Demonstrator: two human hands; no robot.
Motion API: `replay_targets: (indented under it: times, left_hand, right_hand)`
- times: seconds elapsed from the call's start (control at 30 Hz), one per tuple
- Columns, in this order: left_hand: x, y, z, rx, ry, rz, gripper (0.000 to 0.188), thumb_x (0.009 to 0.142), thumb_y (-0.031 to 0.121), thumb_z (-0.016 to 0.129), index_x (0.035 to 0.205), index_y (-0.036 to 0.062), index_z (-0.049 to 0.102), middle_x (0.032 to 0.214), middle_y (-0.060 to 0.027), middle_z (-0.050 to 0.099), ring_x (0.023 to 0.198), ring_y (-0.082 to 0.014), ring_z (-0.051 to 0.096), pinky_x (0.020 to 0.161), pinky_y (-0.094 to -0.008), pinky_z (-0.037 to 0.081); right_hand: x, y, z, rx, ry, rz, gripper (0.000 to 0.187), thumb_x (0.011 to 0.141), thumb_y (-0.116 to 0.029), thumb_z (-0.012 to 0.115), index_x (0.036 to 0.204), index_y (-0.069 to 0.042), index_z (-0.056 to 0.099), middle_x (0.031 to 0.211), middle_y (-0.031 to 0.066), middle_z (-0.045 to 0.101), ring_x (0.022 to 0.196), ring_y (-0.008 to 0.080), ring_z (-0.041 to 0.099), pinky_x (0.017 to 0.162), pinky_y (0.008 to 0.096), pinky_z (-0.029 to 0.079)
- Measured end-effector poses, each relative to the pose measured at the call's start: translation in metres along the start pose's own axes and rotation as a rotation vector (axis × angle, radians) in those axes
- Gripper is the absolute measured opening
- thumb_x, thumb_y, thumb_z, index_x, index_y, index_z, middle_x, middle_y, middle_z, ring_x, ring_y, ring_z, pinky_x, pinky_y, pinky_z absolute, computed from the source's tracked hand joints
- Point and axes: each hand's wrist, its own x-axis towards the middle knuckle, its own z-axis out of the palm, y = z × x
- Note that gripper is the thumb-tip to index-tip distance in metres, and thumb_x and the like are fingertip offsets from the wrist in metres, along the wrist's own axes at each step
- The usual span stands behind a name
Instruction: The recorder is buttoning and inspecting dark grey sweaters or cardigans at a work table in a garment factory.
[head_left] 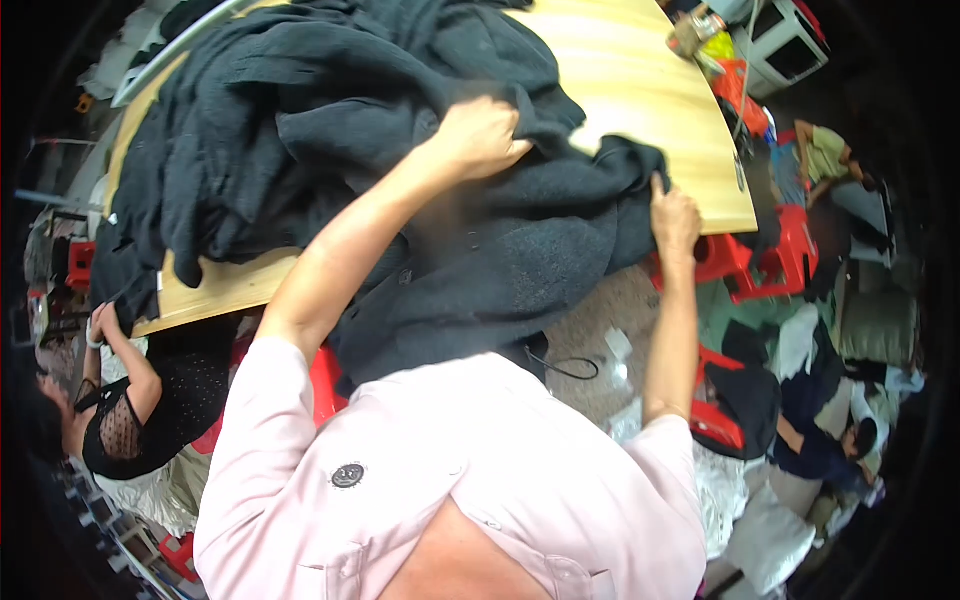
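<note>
Dark cloth (520, 250), thick and fuzzy-looking, at the near edge of the table: upper part on the tabletop, lower part hanging over the edge, close against the front of the pale pink shirt (420, 420). Left hand (483, 140) over the upper middle of it, curled into a fist around a fold; slightly blurred there. Right hand (677, 215) at its right end, near the table's near right corner, fingers pressed together, pinching the bunched edge. Cloth stretched loosely between both hands, sagging in soft folds. Just beyond and to the left, touching: big rumpled heap of dark fabric (240, 140), across the left and far side of the table; exact border with the held piece unclear. Under all this, light wood-grain table (640, 70), bare at far right. On the shirt, round dark badge (348, 475). Below the held cloth, slightly right, thin black loop (570, 368). To the left, co-worker in black top with sheer sleeves (150, 410), hand up at the dark fabric by the table's near left corner. To the right, just past the table edge, red stools (785, 262); beyond, co-worker in yellow-green top (826, 150). Nearer on the right, co-worker in dark blue (812, 447), with silvery-white plastic bags (770, 535) just beside. Far right, white boxy machine (785, 45).
</note>
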Motion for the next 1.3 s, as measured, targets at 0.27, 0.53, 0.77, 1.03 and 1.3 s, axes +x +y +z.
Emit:
replay_targets:
  times: [0.27,0.53,0.77,1.03,1.3]
  left_hand:
    - [0.009,0.012,0.062,-0.381,-0.048,-0.236,0.045,0.100,0.041,0.062,0.104,0.0000,0.081,0.102,-0.0291,0.078,0.100,-0.0499,0.074,0.093,-0.0574,0.058]
    - [0.013,0.023,0.036,-0.486,0.184,0.030,0.026,0.093,0.026,0.074,0.100,0.0009,0.075,0.090,-0.0258,0.075,0.086,-0.0477,0.073,0.077,-0.0573,0.058]
    - [0.012,0.006,-0.034,-0.060,0.473,0.055,0.034,0.082,0.012,0.086,0.113,0.0154,0.072,0.088,-0.0084,0.077,0.077,-0.0285,0.077,0.067,-0.0437,0.059]
    - [0.011,-0.054,-0.068,-0.025,0.823,0.203,0.024,0.081,0.011,0.080,0.085,0.0125,0.056,0.073,-0.0083,0.061,0.074,-0.0294,0.066,0.074,-0.0433,0.046]
    - [-0.002,-0.078,-0.006,0.191,0.460,0.081,0.029,0.097,0.027,0.084,0.118,0.0120,0.070,0.105,-0.0041,0.073,0.091,-0.0220,0.072,0.089,-0.0392,0.052]
  right_hand:
    - [-0.022,0.014,-0.011,0.471,0.037,-0.037,0.059,0.090,-0.018,0.081,0.142,-0.001,0.058,0.136,0.0249,0.070,0.129,0.0419,0.067,0.110,0.0475,0.053]
    - [-0.006,-0.114,-0.060,0.883,-0.018,-0.583,0.079,0.082,-0.023,0.092,0.152,-0.004,0.060,0.151,0.0194,0.065,0.141,0.0374,0.061,0.119,0.0433,0.047]
    - [0.071,-0.107,-0.070,0.580,0.630,-0.721,0.048,0.077,0.003,0.074,0.122,-0.015,0.079,0.096,0.0137,0.079,0.083,0.0379,0.075,0.074,0.0464,0.059]
    - [0.204,-0.023,0.001,0.162,0.528,-0.391,0.039,0.097,-0.009,0.057,0.130,-0.020,0.075,0.107,0.0180,0.081,0.097,0.0422,0.079,0.082,0.0494,0.063]
    - [0.184,-0.006,0.046,0.351,0.135,-0.120,0.038,0.094,-0.018,0.066,0.132,-0.013,0.073,0.116,0.0244,0.078,0.112,0.0463,0.074,0.095,0.0533,0.058]
